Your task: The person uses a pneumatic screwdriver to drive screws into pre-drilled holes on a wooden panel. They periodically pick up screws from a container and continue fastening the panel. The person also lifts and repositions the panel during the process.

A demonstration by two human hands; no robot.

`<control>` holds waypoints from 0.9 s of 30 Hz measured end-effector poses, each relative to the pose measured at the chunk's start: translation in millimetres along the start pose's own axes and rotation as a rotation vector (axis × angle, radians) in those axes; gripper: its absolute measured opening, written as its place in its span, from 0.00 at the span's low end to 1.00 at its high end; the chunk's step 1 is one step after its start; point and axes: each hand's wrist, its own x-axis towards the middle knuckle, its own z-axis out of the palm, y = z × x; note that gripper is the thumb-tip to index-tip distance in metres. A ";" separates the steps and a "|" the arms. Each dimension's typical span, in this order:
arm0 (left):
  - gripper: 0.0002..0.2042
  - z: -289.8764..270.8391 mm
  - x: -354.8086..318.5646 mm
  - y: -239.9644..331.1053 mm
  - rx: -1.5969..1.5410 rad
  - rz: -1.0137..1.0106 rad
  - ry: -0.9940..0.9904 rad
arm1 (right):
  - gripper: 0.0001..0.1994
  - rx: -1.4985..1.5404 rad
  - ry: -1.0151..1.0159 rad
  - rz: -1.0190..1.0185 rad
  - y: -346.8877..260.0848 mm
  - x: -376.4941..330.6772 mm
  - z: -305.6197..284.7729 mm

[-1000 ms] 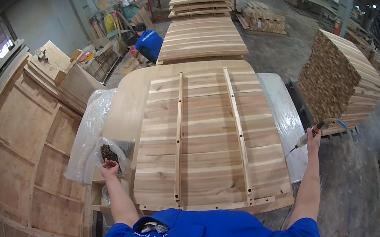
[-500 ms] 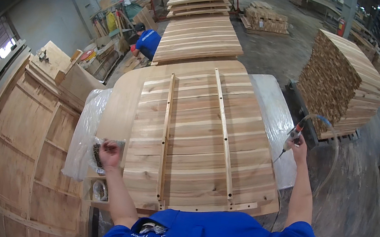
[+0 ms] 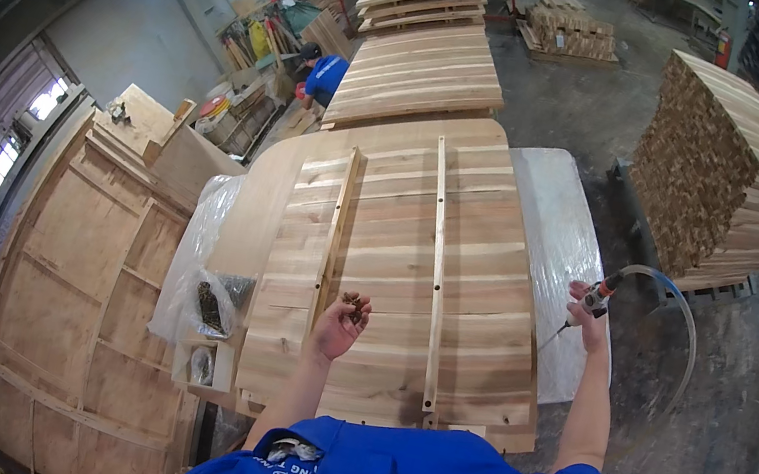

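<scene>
My left hand (image 3: 337, 333) is closed, palm up, around a small pile of screws (image 3: 353, 308), above the slatted wooden panel (image 3: 394, 240). Two narrow wooden strips, a left one (image 3: 339, 220) and a right one (image 3: 438, 258), lie along the panel with dark holes in them. Off the panel's right edge my right hand (image 3: 590, 327) grips a pneumatic screwdriver (image 3: 601, 294), its bit pointing down and left. A clear hose (image 3: 688, 332) runs from the tool. At the panel's left side sits an open plastic bag of screws (image 3: 212, 305), beside a small open box (image 3: 222, 368).
Plastic-wrapped boards (image 3: 557, 238) stick out under the panel. Further panels (image 3: 419, 71) are stacked ahead. A tall wood stack (image 3: 706, 173) stands right, a wooden crate-like frame (image 3: 68, 274) left. A person in blue (image 3: 326, 78) bends down beyond the panel.
My left hand has left the screw bag and moved right over the panel, now with screws in it. My right hand still holds the screwdriver, tilted slightly differently. The view has shifted.
</scene>
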 end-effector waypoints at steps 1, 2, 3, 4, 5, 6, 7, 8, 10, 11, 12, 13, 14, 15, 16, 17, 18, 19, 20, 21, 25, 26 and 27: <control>0.07 0.5 -1.1 -0.8 0.010 0.012 0.008 | 0.24 0.013 -0.061 -0.001 1.9 3.8 -4.0; 0.07 0.2 -2.8 -0.7 0.020 0.025 0.018 | 0.23 0.028 -0.124 0.000 5.8 6.4 -4.8; 0.07 -1.0 -6.2 -0.8 0.031 0.039 0.030 | 0.22 0.045 -0.076 -0.028 12.4 8.1 -0.6; 0.07 3.4 -6.4 -2.9 0.082 0.029 0.058 | 0.20 0.054 -0.015 -0.062 20.3 9.9 0.3; 0.06 5.4 -9.2 -6.3 0.126 0.022 0.090 | 0.19 0.060 0.038 -0.093 25.1 10.9 1.7; 0.06 7.2 -12.2 -8.3 0.172 0.015 0.123 | 0.17 0.066 0.099 -0.122 28.8 11.3 2.1; 0.05 8.8 -15.3 -10.5 0.208 0.014 0.112 | 0.16 0.067 0.151 -0.154 28.2 13.8 5.4; 0.04 10.6 -17.2 -11.0 0.246 0.013 0.101 | 0.14 0.068 0.206 -0.187 27.4 15.7 9.6; 0.03 13.3 -20.9 -11.4 0.284 0.025 0.075 | 0.12 0.037 0.331 -0.250 21.8 16.7 16.7; 0.04 14.4 -22.2 -11.6 0.285 0.040 0.061 | 0.11 0.030 0.371 -0.251 16.8 15.2 18.6; 0.04 15.7 -22.8 -10.4 0.286 0.052 0.045 | 0.11 0.024 0.414 -0.254 11.9 12.1 21.1; 0.04 17.9 -26.6 -7.6 0.306 0.077 0.065 | 0.09 0.047 0.371 -0.316 3.3 6.3 32.2; 0.04 22.1 -30.3 -5.8 0.325 0.091 0.082 | 0.08 0.069 0.340 -0.392 -10.5 3.4 45.1; 0.04 22.4 -35.5 -5.7 0.341 0.096 0.108 | 0.07 0.088 0.306 -0.455 -23.3 -3.6 59.2; 0.04 17.9 -38.7 -5.1 0.303 0.099 0.092 | 0.06 0.110 0.266 -0.507 -37.9 -12.9 73.7; 0.05 13.7 -36.8 -4.7 0.266 0.095 0.071 | 0.09 0.046 0.197 -0.537 -54.3 -19.2 86.1; 0.05 9.1 -35.0 -6.2 0.227 0.085 0.050 | 0.11 -0.019 0.130 -0.569 -70.5 -25.6 97.7; 0.05 11.4 -31.9 -9.4 0.185 0.056 0.047 | 0.16 0.122 0.106 -0.495 -78.8 -33.4 108.2; 0.06 15.3 -33.0 -10.7 0.143 0.035 0.055 | 0.19 0.197 0.014 -0.529 -93.0 -40.4 124.0; 0.06 21.8 -37.3 -11.3 0.189 0.026 0.044 | 0.22 0.259 0.001 -0.546 -104.6 -50.1 139.0; 0.06 -5.4 -55.0 -6.8 0.174 0.056 0.065 | 0.26 0.481 -0.176 -0.580 -138.5 -87.9 216.9; 0.06 -12.4 -60.3 -3.9 0.156 0.053 0.059 | 0.27 0.508 -0.221 -0.586 -141.8 -94.9 234.9; 0.06 -20.1 -67.2 -1.4 0.136 0.053 0.054 | 0.26 0.520 -0.262 -0.578 -144.4 -105.8 254.2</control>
